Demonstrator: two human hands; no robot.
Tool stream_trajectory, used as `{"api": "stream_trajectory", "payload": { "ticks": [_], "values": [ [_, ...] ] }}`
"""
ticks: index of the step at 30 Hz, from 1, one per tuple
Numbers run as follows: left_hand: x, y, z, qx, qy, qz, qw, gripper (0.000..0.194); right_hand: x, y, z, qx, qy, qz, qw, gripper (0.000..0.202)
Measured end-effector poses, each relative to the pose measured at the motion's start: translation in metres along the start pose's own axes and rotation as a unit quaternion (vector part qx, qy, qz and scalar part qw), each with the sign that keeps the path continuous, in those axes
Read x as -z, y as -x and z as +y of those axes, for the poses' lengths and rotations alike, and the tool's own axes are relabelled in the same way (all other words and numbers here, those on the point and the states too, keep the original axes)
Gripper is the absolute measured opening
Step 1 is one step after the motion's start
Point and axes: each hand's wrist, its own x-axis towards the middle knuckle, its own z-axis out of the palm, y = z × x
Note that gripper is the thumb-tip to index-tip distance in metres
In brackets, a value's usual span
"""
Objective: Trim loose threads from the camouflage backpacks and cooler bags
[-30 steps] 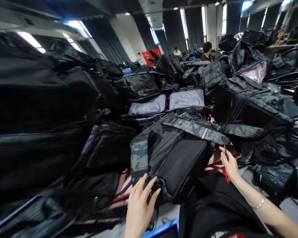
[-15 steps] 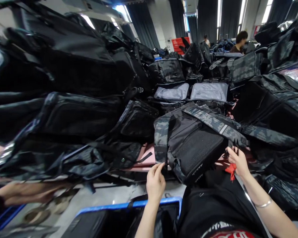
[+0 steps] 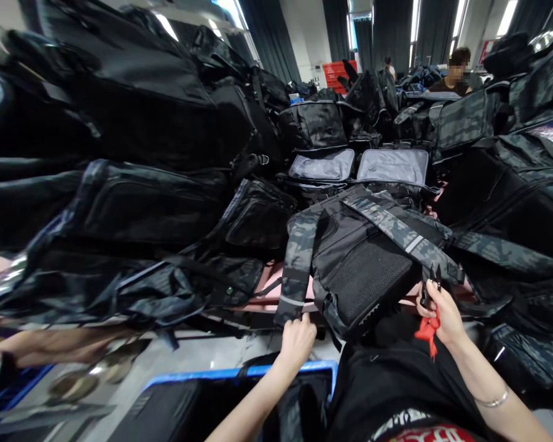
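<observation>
A black backpack (image 3: 373, 276) with camouflage shoulder straps lies before me, its mesh side facing up. My left hand (image 3: 298, 339) is closed on the lower end of the left shoulder strap (image 3: 299, 258). Small black snips (image 3: 432, 283) with a red cloth (image 3: 427, 331) tied on are held in my right hand (image 3: 446, 313), with the blades pointing up beside the end of the right shoulder strap (image 3: 405, 233).
Black and camouflage bags (image 3: 142, 202) are piled high at the left, with more at the right. A blue-rimmed crate (image 3: 203, 376) holding bags stands below my left arm. Another person's arms (image 3: 50, 350) reach in at the lower left. Two people are farther back.
My left hand has turned knuckles-up and moved slightly down and right, and the left strap now hangs straighter toward it. The snips and red cloth have shifted slightly in my right hand.
</observation>
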Motion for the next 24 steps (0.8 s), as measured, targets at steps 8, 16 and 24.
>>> {"api": "stream_trajectory", "payload": {
  "ticks": [8,16,24],
  "values": [
    [0.081,0.042,-0.019,-0.151,0.496,0.036,0.854,0.026,-0.004,0.006,-0.003,-0.038,-0.027,-0.012,0.999,0.044],
    [0.085,0.038,0.069,-0.013,0.778,0.160,0.608,0.035,-0.046,0.013,0.007,-0.103,-0.014,-0.123,0.987,0.041],
    [0.106,0.023,0.099,-0.009,0.852,0.181,0.490,0.039,-0.058,0.014,-0.002,-0.093,-0.004,-0.112,0.989,0.043]
  ]
}}
